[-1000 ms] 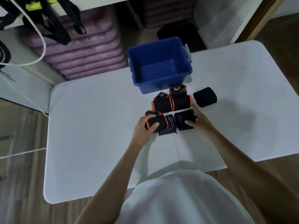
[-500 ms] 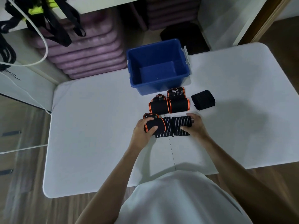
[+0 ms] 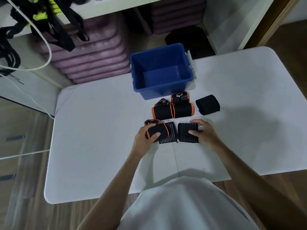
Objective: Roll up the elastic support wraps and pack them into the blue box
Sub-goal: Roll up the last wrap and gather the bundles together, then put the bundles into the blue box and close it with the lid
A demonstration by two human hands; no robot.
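Two hands work at the middle of the frame, above my white shirt at the bottom edge. My left hand [image 3: 146, 138] curls around an orange-edged wrap roll [image 3: 157, 131], thumb on its near side and fingers over the top, so it is clamped on that roll. Beside it to the right, a striped wrap [image 3: 167, 132] lies partly tucked under the roll. My right hand [image 3: 203, 132] rests on the right end of a second striped wrap [image 3: 187, 132], thumb on top and fingers curved over the far edge, gripping it lightly.

To do this well, I think I should keep each roll tight and its edges square, pressing down on the white surface [image 3: 99, 130] while turning, so the elastic does not spring loose. Lifting one roll at a time seems safer than both.

Farther up, two finished orange-edged rolls [image 3: 172, 111] sit touching each other, with a plain black roll [image 3: 207, 105] just to their right. Beyond them, at upper centre, stands the blue box [image 3: 162, 90], with no wraps visible inside. The pair of rolls lies just beside its near wall.
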